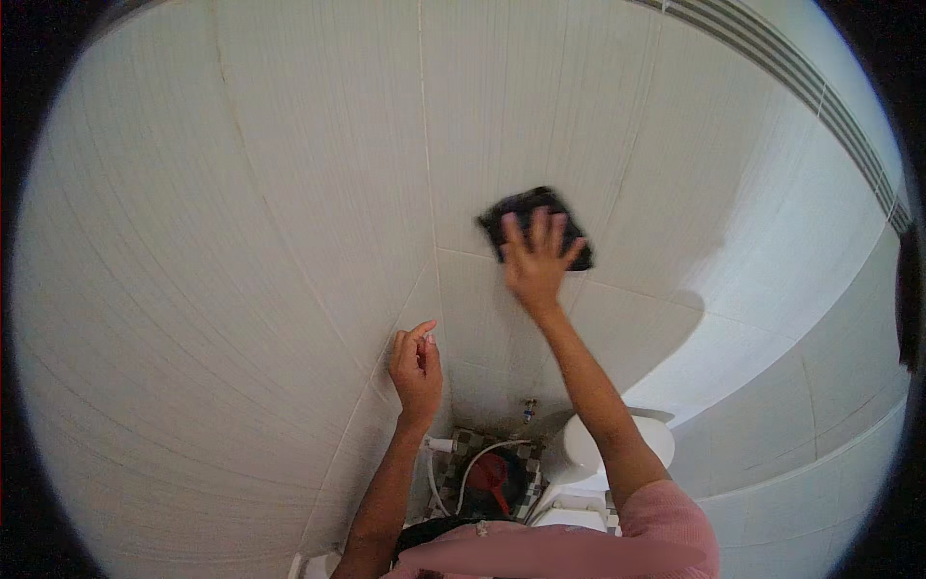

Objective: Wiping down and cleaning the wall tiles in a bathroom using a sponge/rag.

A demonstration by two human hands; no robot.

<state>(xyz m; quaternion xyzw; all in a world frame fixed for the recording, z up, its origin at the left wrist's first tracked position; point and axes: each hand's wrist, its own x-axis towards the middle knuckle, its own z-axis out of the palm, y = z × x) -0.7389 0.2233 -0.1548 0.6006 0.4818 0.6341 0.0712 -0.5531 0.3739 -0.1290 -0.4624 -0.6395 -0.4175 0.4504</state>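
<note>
My right hand (pixel 536 265) presses a black cloth (pixel 540 206) against the pale tiled wall (pixel 521 116). Its fingers are spread over the cloth, whose corners stick out around them; hand and cloth are slightly blurred. Lower down and to the left, my left hand (pixel 417 372) is raised close to the corner where two walls meet. Its fingers curl loosely inward and nothing shows in them. Whether that hand touches the wall I cannot tell.
Below my right forearm stands a white toilet (pixel 584 449). Beside it are a dark basin (pixel 514 473) with a red dipper (pixel 489 473), a pale hose (pixel 465 480) and a small wall tap (pixel 530 411). A striped tile border (pixel 772 58) runs along the upper right.
</note>
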